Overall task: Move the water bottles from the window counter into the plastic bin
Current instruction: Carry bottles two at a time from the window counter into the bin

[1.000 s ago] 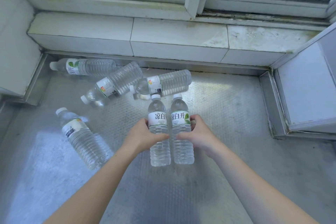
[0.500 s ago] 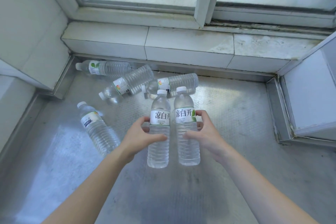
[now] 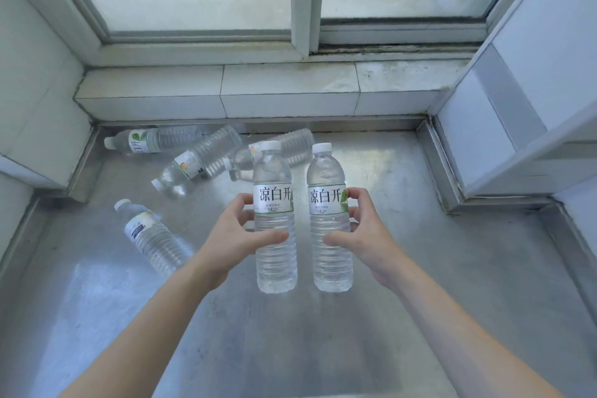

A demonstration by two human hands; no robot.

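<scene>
My left hand (image 3: 237,236) grips one clear water bottle (image 3: 275,255) upright, thumb across its front. My right hand (image 3: 361,236) grips a second upright water bottle (image 3: 332,255) with the same white label. Both are held a little apart above the metal counter (image 3: 403,317). Several more bottles lie on their sides on the counter: one at the left (image 3: 151,241), one in the back corner (image 3: 155,139), one slanted in the middle (image 3: 200,163), one behind the held pair (image 3: 294,144). The plastic bin is not in view.
A tiled sill (image 3: 284,90) and the window frame (image 3: 303,0) stand behind the counter. A white wall (image 3: 35,100) bounds the left side. A white boxed-in panel (image 3: 523,100) juts in at the right.
Both hands have lifted their bottles up off the counter and drawn them slightly apart. The view has tilted up, showing more of the window.
</scene>
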